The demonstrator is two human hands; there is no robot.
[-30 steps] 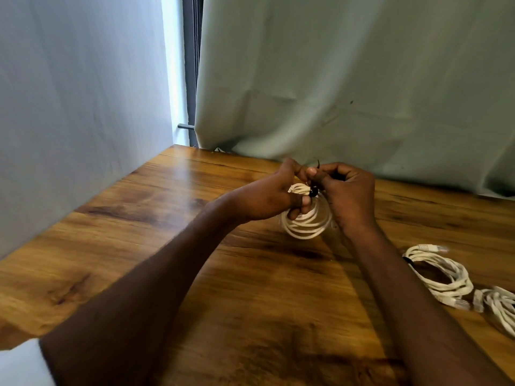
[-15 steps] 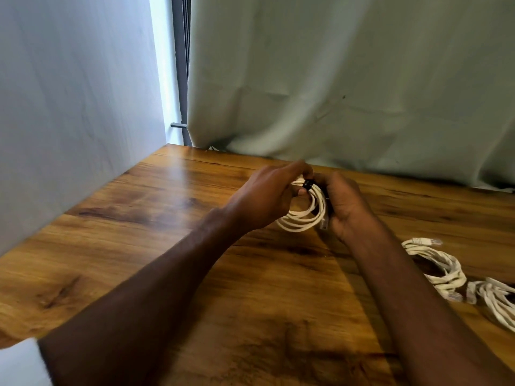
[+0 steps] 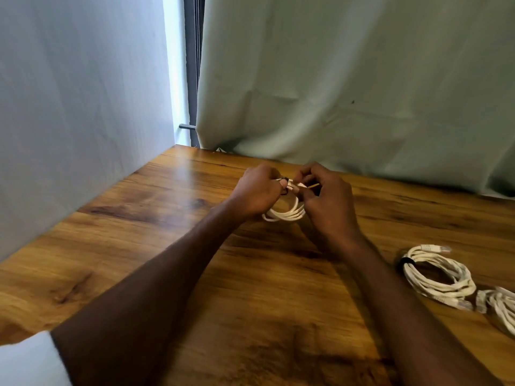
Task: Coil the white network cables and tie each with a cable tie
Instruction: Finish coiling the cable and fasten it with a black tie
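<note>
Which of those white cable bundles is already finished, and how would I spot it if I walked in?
Start at the wooden table and look to its right side, past the person's right hand. The finished coiled white network cable lies flat there, alone among the bundles in showing a black cable tie wrapped around its loops; its neighbour at the table's right edge shows none.

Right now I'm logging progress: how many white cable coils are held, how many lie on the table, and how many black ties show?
Held coils: 1
Coils on the table: 2
Visible black ties: 2
Total: 5
</note>
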